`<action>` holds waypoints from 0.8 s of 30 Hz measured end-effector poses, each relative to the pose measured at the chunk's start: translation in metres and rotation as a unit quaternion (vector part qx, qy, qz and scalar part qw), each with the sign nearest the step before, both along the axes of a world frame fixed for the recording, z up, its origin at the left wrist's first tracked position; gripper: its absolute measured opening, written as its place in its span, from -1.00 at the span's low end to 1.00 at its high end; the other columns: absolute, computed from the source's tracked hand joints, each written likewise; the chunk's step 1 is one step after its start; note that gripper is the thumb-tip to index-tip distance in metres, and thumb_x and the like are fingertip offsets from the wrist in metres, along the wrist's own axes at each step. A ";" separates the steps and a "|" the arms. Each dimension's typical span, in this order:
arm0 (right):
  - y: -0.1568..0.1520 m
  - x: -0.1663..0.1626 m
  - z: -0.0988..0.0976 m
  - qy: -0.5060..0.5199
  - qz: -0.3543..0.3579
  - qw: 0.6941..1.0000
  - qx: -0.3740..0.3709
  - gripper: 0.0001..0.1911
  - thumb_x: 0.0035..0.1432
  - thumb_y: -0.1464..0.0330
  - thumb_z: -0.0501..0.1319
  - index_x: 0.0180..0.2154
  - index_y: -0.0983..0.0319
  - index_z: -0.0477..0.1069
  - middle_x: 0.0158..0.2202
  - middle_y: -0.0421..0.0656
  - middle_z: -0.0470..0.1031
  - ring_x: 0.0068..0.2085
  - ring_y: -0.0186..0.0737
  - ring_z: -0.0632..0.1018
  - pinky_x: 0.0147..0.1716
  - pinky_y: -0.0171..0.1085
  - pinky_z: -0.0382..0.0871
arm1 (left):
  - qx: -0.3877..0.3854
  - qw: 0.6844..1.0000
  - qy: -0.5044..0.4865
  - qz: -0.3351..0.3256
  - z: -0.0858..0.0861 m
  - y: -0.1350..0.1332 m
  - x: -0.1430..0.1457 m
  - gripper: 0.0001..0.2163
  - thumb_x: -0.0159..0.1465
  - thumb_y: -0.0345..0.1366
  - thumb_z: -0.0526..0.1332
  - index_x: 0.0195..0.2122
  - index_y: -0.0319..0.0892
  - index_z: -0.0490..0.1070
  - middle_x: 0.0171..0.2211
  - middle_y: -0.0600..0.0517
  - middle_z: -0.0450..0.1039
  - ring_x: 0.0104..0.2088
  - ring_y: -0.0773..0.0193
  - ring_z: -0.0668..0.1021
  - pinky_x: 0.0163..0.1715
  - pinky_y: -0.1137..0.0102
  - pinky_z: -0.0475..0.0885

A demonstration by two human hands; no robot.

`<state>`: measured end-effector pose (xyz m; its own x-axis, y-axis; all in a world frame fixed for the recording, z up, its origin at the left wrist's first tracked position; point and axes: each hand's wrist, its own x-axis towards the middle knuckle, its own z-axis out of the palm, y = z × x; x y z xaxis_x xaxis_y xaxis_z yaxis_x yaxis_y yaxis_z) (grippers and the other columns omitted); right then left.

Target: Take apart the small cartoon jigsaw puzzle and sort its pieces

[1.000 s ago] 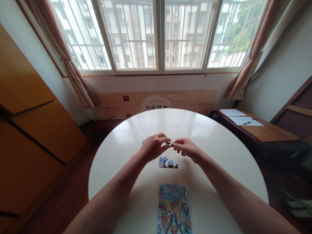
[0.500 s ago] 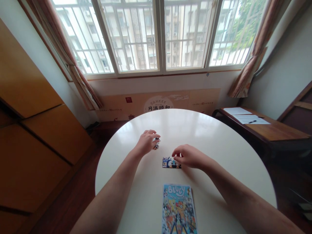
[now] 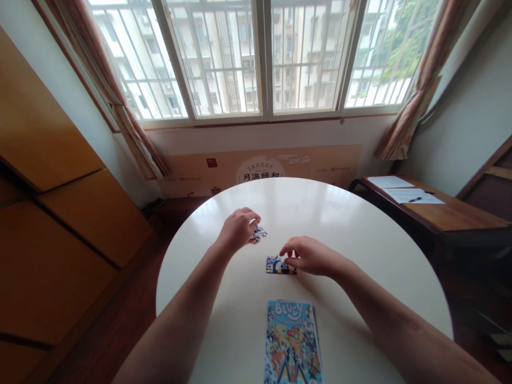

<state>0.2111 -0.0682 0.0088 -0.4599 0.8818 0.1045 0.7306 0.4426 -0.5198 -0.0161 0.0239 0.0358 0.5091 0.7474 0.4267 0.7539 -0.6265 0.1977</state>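
My left hand (image 3: 239, 228) is at a small heap of loose jigsaw pieces (image 3: 258, 234). Its thumb and fingertips are drawn together at the heap's edge; whatever they may pinch is too small to make out. My right hand (image 3: 307, 254) lies over the right side of a partly joined jigsaw puzzle (image 3: 276, 265), a strip with a blue dog's face. Its fingers are curved, with a gap between thumb and forefinger, and partly cover the puzzle's upper edge. Closer to me lies a colourful "Bluey" picture sheet (image 3: 293, 341).
All of this lies on a round white table (image 3: 352, 213). On the right stands a wooden side table (image 3: 464, 210) with papers (image 3: 390, 182) and a dark pen. Wooden cabinets (image 3: 52, 224) are on the left, and a barred window (image 3: 224, 58) is ahead.
My left hand has shifted slightly left and up, so more of the loose pieces shows. The right hand stays at the puzzle, almost unmoved.
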 end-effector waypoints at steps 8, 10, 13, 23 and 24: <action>-0.006 -0.007 0.003 -0.031 0.042 0.998 -0.018 -0.65 0.06 0.28 0.29 -0.06 0.03 0.56 -0.25 -0.16 0.53 -0.26 -0.23 0.49 -0.26 -0.32 0.27 | -0.162 0.974 0.096 -0.122 0.004 -0.023 0.007 -0.88 0.15 -0.27 0.27 -0.36 -0.08 0.62 -0.34 0.00 0.60 -0.29 0.15 0.58 -0.29 0.37 0.42; -0.006 -0.006 0.002 -0.034 0.030 0.999 -0.018 -0.65 0.04 0.30 0.29 -0.08 0.04 0.57 -0.28 -0.17 0.53 -0.27 -0.23 0.49 -0.26 -0.32 0.27 | -0.172 0.970 0.106 -0.134 0.002 -0.026 0.011 -0.90 0.11 -0.27 0.32 -0.36 -0.07 0.61 -0.35 0.01 0.60 -0.28 0.14 0.58 -0.26 0.36 0.41; -0.003 -0.003 0.002 -0.030 0.021 0.999 -0.014 -0.69 0.04 0.32 0.27 -0.12 0.07 0.58 -0.31 -0.17 0.53 -0.28 -0.24 0.49 -0.26 -0.32 0.27 | -0.179 0.965 0.117 -0.150 -0.001 -0.030 0.017 -0.93 0.08 -0.29 0.34 -0.39 -0.04 0.60 -0.36 0.03 0.60 -0.28 0.14 0.58 -0.23 0.35 0.40; 0.002 0.001 -0.001 -0.026 -0.015 0.999 -0.022 -0.67 0.02 0.32 0.29 -0.11 0.14 0.52 -0.28 -0.16 0.53 -0.26 -0.24 0.49 -0.27 -0.33 0.27 | -0.197 0.965 0.123 -0.125 -0.012 -0.025 0.023 -0.94 0.07 -0.38 0.34 -0.45 -0.07 0.56 -0.44 0.07 0.56 -0.36 0.19 0.57 -0.36 0.40 0.33; 0.002 0.002 -0.002 -0.026 -0.020 0.999 -0.018 -0.61 0.02 0.30 0.29 -0.05 0.15 0.50 -0.25 -0.15 0.52 -0.24 -0.22 0.49 -0.25 -0.31 0.28 | -0.195 0.966 0.122 -0.122 -0.012 -0.024 0.023 -0.94 0.07 -0.38 0.34 -0.44 -0.08 0.56 -0.43 0.07 0.57 -0.35 0.19 0.57 -0.35 0.40 0.33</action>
<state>0.2131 -0.0658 0.0068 -0.4279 0.9025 0.0488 0.7737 0.3937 -0.4963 0.0070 -0.0005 0.0237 0.7404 0.6719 -0.0179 0.6472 -0.7055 0.2888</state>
